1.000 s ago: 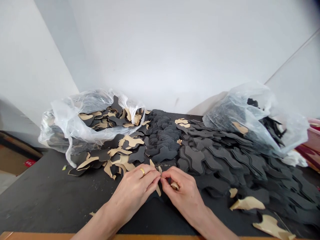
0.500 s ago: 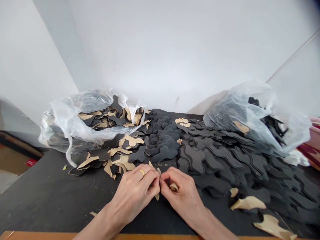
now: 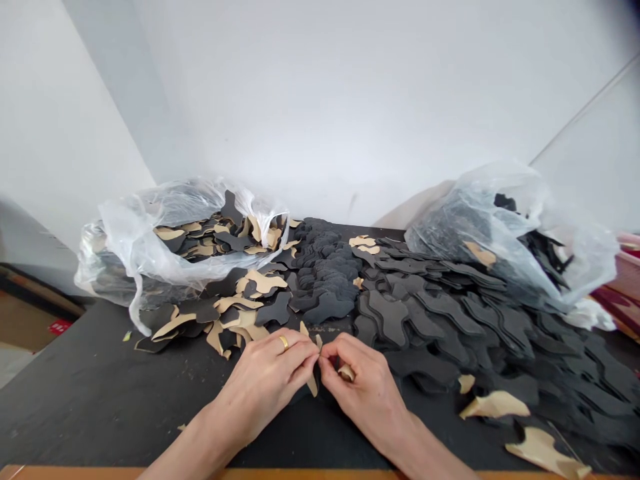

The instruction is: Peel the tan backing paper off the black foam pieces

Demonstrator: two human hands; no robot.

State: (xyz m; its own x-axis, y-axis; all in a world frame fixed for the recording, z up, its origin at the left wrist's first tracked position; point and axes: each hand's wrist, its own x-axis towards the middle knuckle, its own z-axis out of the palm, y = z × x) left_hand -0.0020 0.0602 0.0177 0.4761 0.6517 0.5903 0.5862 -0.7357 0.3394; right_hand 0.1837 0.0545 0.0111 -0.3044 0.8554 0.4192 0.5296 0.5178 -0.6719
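At the near middle of the table, my left hand [image 3: 270,373] and my right hand [image 3: 363,373] meet with their fingertips nearly touching. Both are closed in a pinch on one small, thin piece with a tan paper face [image 3: 313,385], held upright on edge and mostly hidden by the left fingers. A curled scrap of tan backing paper [image 3: 346,372] is tucked inside my right fingers. Just beyond the hands, a row of overlapping black foam pieces [image 3: 330,303] runs back toward the wall. Left of it lie loose black pieces with tan paper backing [image 3: 245,317].
An open clear plastic bag [image 3: 115,233] of tan-backed pieces stands at left. Another plastic bag [image 3: 450,227] holds dark pieces at back right. Stacked black foam pieces [image 3: 440,313] spread over the right side, with peeled paper scraps [image 3: 495,405] near the front. A pink basket [image 3: 627,267] sits far right.
The fingertips stay pinched together, with the left fingers shifted slightly. More of the tan face shows below and above them. Nothing else has visibly moved.
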